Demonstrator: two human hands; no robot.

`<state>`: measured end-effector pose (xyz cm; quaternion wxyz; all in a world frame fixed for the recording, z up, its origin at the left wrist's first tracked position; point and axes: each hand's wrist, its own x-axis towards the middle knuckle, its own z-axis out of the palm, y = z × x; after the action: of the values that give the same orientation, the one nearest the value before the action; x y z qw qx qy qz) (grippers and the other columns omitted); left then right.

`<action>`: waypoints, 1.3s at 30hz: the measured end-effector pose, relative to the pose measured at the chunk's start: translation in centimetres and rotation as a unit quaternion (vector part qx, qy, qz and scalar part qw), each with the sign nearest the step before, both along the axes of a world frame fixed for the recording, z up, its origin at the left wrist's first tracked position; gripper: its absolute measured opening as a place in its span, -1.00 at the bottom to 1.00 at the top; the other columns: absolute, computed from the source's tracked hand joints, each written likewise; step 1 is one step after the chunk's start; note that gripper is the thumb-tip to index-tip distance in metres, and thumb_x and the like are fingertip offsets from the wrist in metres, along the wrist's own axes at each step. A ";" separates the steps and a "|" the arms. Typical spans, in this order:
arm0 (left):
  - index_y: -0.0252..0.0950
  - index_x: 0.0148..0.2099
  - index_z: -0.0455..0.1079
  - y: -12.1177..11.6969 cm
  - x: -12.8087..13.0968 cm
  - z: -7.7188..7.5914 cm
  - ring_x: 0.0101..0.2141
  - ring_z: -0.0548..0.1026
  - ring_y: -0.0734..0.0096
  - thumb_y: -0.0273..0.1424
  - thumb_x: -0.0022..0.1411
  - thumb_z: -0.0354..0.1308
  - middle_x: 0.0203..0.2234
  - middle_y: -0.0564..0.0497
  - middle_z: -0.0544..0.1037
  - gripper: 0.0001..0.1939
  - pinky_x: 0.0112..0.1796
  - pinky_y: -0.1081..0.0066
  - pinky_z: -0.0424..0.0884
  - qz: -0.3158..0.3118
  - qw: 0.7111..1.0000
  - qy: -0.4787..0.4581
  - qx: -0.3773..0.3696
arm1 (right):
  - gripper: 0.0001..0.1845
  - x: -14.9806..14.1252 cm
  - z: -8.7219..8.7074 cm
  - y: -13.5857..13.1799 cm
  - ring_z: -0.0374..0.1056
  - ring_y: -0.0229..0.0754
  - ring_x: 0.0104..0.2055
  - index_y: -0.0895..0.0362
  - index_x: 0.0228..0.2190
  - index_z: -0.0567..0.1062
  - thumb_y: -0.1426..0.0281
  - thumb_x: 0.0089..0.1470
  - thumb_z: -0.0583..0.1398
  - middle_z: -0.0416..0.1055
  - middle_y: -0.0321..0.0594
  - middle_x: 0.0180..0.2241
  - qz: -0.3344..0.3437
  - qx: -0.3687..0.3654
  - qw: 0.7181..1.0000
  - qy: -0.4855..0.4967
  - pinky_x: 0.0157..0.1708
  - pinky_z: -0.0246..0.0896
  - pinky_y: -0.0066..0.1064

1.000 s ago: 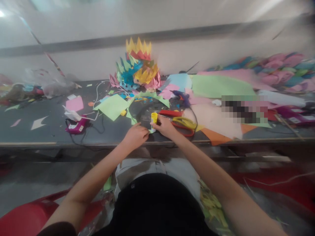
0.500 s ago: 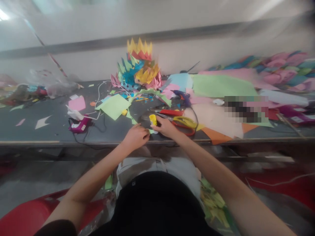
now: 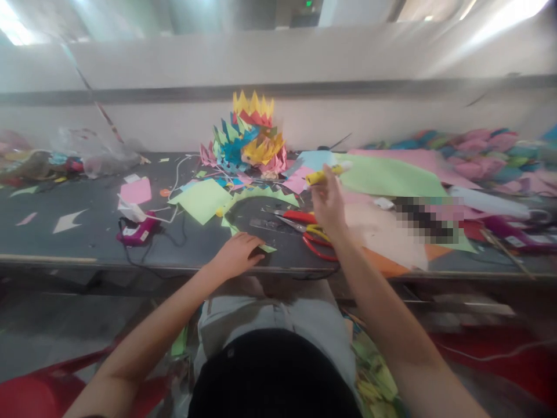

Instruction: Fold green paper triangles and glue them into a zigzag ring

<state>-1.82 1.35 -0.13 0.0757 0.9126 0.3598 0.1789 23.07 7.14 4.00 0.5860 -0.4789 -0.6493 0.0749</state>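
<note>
Left hand steadies the green strip while the right holds the glue stick aloft

The two hands are apart. The left hand [image 3: 239,255] lies palm down near the front edge of the worktop [image 3: 98,235], fingers laid out and thumb apart, over one end of a zigzag-edged green paper strip [image 3: 278,196]; a tip of green shows just beyond the fingers. The right hand [image 3: 329,204] is closed around a yellow glue stick [image 3: 316,178], holding it tilted above the worktop, yellow end to the left and white end to the right. Whether bare glue shows at either end is too blurred to tell.

For good glue work, I would keep the left fingers flat and behind the tip, so that the paper cannot slide or curl. Light, even strokes running outward past the edge should suit such thin stock; pressing hard would probably buckle it. It also seems wise to keep the strip's points free of glue.

The strip curves away from the left hand in an arc. Scissors [image 3: 300,216] with red and yellow handles lie by the right wrist, best kept clear of the strip. Just beside the arc sit a small yellow piece [image 3: 219,212], perhaps a cap, and a light green sheet [image 3: 202,200]. Behind stands a pile of paper crowns [image 3: 256,139].
</note>
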 end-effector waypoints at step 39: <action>-0.24 -0.25 0.50 2.9 -0.1 0.7 -0.28 0.50 0.30 -0.43 0.21 0.10 -0.35 0.00 0.60 -0.86 -0.17 0.28 0.35 0.043 0.993 -0.105 0.010 | -0.57 5.5 0.2 4.6 0.34 -0.14 -0.01 0.14 -0.13 0.50 0.59 0.02 0.00 0.45 -0.17 -0.06 -0.003 -0.163 0.870 -0.466 -0.05 0.22 -0.34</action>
<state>-1.88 4.20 0.59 0.0967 0.8729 0.3871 0.2807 28.52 11.77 4.17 0.1293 -0.5488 -0.8241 -0.0546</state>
